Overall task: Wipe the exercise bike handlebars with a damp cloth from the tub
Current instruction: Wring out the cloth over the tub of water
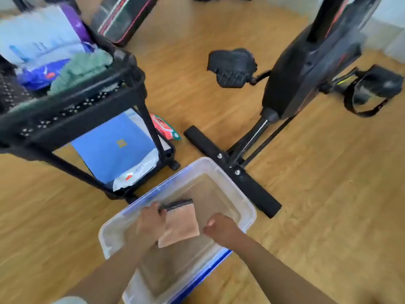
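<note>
1. We see the left grip [151,221] clenched on the cloth [183,222], thumb over its dark mesh edge.
2. The cloth is pinkish-tan. It is held above the tub [247,207], between the 2 grips.
3. The right grip [219,228] hovers over the tub just beside the cloth's right corner. Its fingers curl under, and we cannot tell whether they pinch anything.
4. The tub is clear with blue trim and sits on the wood floor [328,194], its far corner just beside the bike's base bar [252,185].
5. The bike [293,80] stands at upper right, with 1 pedal [232,66] to the left of its black body.
6. A black cart [87,99] stands left of the tub, carrying a green towel [83,66] on top.
7. A red-green packet [165,127] lies on the floor between the cart and the base bar.
</note>
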